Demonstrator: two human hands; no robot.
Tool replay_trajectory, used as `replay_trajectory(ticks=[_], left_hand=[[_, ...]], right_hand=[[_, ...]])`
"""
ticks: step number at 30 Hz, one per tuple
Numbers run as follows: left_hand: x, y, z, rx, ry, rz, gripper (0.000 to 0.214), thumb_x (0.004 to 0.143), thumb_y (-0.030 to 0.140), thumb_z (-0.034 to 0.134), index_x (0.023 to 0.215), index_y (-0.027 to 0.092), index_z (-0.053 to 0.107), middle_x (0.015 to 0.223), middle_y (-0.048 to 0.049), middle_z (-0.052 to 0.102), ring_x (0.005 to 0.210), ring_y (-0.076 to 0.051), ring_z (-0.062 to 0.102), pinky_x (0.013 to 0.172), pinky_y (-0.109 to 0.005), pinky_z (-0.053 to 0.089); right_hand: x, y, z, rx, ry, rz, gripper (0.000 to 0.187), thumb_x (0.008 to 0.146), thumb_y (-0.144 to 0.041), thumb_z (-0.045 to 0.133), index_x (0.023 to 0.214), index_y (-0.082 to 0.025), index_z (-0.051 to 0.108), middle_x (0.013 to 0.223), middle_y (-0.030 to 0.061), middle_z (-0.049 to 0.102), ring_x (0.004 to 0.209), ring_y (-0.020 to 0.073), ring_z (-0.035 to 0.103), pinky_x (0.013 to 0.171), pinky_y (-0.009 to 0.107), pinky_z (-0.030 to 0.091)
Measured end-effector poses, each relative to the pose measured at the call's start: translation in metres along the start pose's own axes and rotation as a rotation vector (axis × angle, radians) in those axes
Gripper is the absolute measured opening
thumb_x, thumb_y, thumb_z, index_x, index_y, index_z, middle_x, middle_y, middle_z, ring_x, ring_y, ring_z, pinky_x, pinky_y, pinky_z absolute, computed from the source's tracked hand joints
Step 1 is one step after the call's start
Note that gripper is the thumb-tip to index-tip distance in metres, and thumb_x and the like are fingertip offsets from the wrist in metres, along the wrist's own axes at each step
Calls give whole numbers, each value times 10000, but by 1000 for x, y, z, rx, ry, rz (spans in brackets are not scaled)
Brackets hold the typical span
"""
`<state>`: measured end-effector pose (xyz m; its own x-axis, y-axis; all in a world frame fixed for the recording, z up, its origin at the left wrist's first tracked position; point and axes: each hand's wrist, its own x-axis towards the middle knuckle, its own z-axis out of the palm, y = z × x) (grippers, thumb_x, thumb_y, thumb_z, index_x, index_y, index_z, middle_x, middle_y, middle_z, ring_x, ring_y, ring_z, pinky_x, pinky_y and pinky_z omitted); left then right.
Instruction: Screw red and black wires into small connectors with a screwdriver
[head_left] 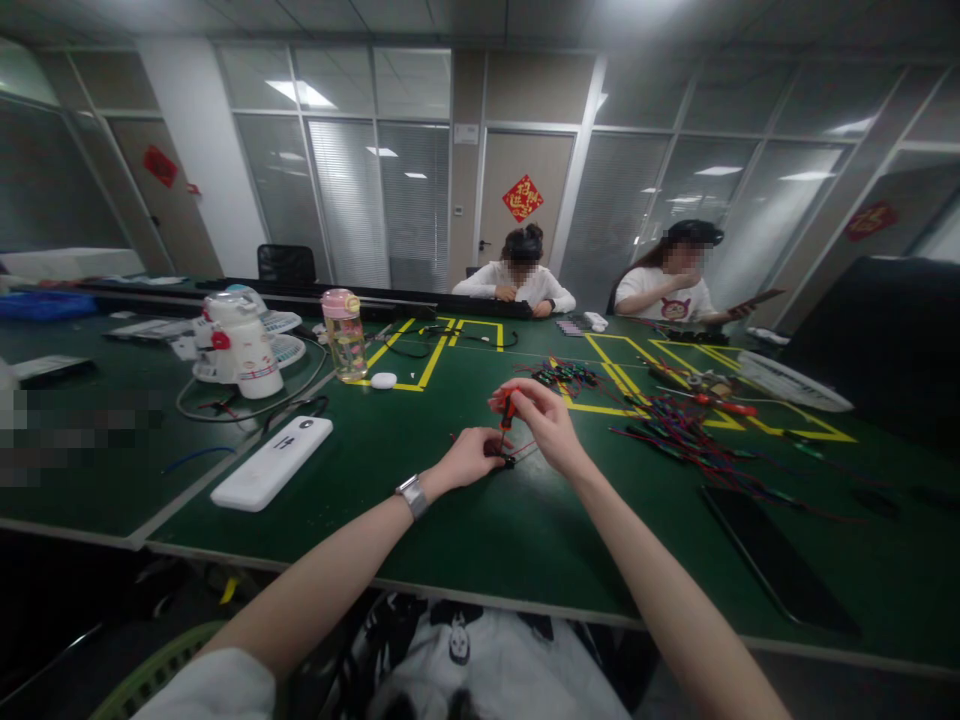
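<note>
My right hand (546, 420) is closed round the red-and-black handle of a screwdriver (508, 410), held upright with its shaft pointing down. Below it, my left hand (474, 457) pinches a small black part (509, 462) against the green table (450, 540). The screwdriver's tip meets or comes very near this part; the exact contact is too small to tell. A thin red wire shows beside the part. On my left wrist is a silver watch (412, 494).
Bundled wires (690, 440) lie to the right, with a dark tablet-like slab (776, 555) nearer me. Left stand a white power bank (274, 463), a white bottle (244, 345) and a pink-lidded bottle (344, 335). Two people (517, 280) sit across the table.
</note>
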<state>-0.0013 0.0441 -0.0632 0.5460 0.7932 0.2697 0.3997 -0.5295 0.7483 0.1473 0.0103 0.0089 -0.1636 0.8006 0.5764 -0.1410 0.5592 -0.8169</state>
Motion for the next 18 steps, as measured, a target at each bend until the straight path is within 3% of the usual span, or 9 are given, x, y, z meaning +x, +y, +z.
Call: replay_trajectory(ticks=[7, 14, 18], left_hand=[[1, 1, -1, 4, -15, -2, 230, 726, 144, 639, 950, 150, 694, 870, -47, 726, 813, -176, 661, 765, -272, 490], [4, 10, -23, 112, -164, 20, 283, 706, 148, 658, 985, 154, 705, 865, -37, 722, 779, -166, 653, 712, -242, 471], [1, 10, -31, 235, -131, -12, 224, 711, 248, 693, 910, 151, 730, 906, -57, 712, 799, -181, 645, 715, -246, 463]], right_hand=[[3, 1, 8, -9, -29, -18, 267, 897, -444, 516, 1010, -221, 609, 994, 66, 675, 894, 193, 675, 838, 376, 559], [4, 3, -4, 48, -31, -15, 226, 883, -438, 547, 952, -230, 604, 945, 44, 661, 871, 187, 664, 803, 363, 556], [4, 4, -9, 47, -16, -9, 202, 867, -411, 580, 933, -226, 627, 834, 24, 646, 742, 164, 638, 716, 334, 546]])
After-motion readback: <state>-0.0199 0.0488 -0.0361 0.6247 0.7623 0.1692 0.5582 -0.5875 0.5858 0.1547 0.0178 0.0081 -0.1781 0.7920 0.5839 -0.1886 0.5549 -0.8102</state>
